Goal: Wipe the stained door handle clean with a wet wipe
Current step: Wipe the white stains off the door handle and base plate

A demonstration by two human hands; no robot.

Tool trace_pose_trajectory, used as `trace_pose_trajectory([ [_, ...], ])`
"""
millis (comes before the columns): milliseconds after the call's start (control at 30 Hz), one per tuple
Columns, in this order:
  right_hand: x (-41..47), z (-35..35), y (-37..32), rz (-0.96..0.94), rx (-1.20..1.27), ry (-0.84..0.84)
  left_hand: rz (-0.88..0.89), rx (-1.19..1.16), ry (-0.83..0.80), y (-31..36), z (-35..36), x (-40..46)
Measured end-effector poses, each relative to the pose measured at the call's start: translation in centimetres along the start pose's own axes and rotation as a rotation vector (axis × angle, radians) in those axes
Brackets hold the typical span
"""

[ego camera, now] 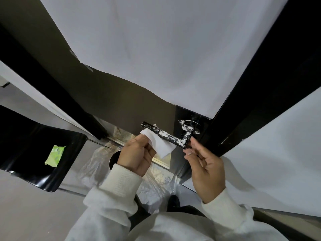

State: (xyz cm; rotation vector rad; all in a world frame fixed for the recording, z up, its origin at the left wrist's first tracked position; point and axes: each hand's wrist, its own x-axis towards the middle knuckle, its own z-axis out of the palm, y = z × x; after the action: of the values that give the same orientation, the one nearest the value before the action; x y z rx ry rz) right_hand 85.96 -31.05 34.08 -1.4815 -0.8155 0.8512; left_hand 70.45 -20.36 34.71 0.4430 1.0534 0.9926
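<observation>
A black lever door handle (171, 135) smeared with white stains juts left from its round rose (190, 122) on the dark door. My left hand (136, 154) pinches a folded white wet wipe (159, 142), which lies against the underside of the lever near its middle. My right hand (204, 165) is open, palm toward me, with its fingertips at the elbow end of the handle; it holds nothing.
White paper (165, 49) is taped over the door above the handle. A black chair seat (38, 150) at the left carries a green wipe packet (55, 156). Clear plastic sheeting (156, 181) covers the floor below, with a dark round opening (114, 158) beside my left wrist.
</observation>
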Motion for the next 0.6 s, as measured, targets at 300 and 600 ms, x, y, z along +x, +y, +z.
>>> trace_pose_trajectory([
  [300, -0.1, 0.2, -0.1, -0.012, -0.006, 0.028, 0.139, 0.027, 0.003, -1.4, 0.2, 0.0],
  [600, -0.2, 0.1, -0.1, 0.003, -0.008, 0.032, 0.197, 0.045, -0.142, -1.6, -0.9, 1.6],
])
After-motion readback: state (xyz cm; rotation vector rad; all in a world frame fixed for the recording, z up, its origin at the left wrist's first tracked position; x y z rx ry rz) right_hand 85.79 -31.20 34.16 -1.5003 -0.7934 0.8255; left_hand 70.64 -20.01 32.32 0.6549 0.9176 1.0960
